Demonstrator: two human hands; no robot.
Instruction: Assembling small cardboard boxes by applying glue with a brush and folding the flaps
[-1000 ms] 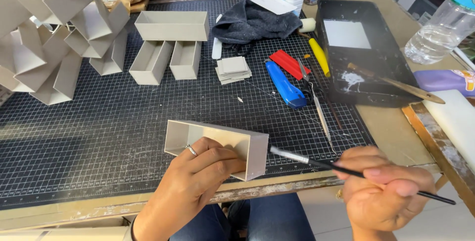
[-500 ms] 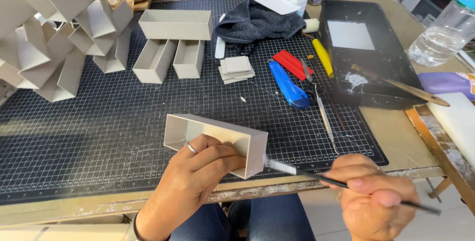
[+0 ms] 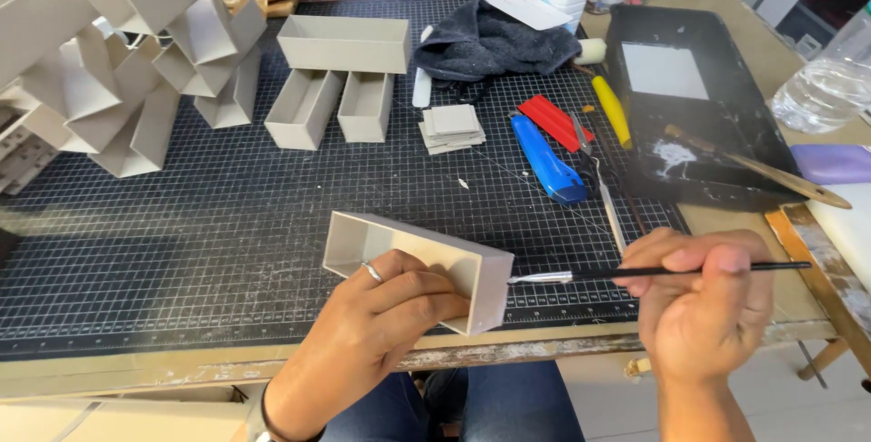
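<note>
Head view looks down on a black gridded cutting mat (image 3: 181, 251) covering the worktop. Left hand (image 3: 381, 315) grips a long, open-topped grey cardboard box (image 3: 413, 265) at the mat's near edge, fingers curled over its side. Right hand (image 3: 703, 306) pinches a thin black-handled paintbrush (image 3: 653, 271), whose tip touches the box's right end. Farther back lie a blue utility knife (image 3: 544, 159), a stack of small grey card squares (image 3: 452, 126) and a black tray (image 3: 699, 115).
</note>
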